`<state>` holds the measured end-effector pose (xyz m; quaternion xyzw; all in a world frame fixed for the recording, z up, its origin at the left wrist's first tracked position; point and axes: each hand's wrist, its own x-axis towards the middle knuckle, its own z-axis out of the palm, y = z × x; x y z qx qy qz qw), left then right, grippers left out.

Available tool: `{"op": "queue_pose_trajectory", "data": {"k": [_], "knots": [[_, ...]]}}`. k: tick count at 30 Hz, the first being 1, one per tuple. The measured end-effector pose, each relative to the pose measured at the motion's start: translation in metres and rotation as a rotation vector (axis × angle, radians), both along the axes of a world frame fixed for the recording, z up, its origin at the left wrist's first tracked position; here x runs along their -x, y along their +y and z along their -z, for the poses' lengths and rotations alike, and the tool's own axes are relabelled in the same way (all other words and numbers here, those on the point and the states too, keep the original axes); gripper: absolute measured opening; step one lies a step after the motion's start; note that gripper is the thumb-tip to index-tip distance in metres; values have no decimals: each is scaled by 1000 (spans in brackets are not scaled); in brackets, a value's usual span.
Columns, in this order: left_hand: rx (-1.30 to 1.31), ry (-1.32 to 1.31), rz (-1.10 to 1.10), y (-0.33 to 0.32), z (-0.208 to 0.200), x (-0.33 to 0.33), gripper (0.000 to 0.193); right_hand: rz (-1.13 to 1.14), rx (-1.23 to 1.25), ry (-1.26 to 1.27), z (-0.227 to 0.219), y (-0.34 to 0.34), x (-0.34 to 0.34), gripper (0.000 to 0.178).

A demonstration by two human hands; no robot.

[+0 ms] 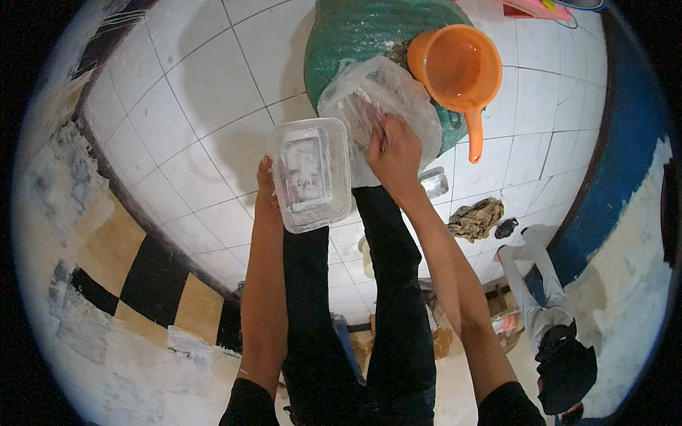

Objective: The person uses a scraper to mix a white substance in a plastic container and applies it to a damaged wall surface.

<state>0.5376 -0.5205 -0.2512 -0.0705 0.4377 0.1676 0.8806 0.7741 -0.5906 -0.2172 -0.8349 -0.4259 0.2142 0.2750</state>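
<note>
With the left hand gripping the clear plastic tub by its near edge, and the right hand just beyond it closed on the plastic bag, keep the tub level and close under the bag's mouth.

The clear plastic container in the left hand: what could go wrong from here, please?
1. The left hand holds the clear plastic container only at one edge, over the tiled floor; it could tip or slip.
2. The right hand presses the clear plastic bag on the green tub; the bag may slide off.
3. The orange scoop rests on the rim and might be knocked down.
</note>
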Motion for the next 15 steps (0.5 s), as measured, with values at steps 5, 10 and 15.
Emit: {"op": "queue_pose_trajectory", "data": {"k": [5,10,15], "knots": [[-81,167,51,0,0,-4,77,-38,31,19,2,13,-3,17],[-78,205,73,8,-1,1,76,48,151,112,-4,-11,-4,14],[-41,238,170,0,-9,-10,75,137,117,136,11,-16,-9,11]]}}
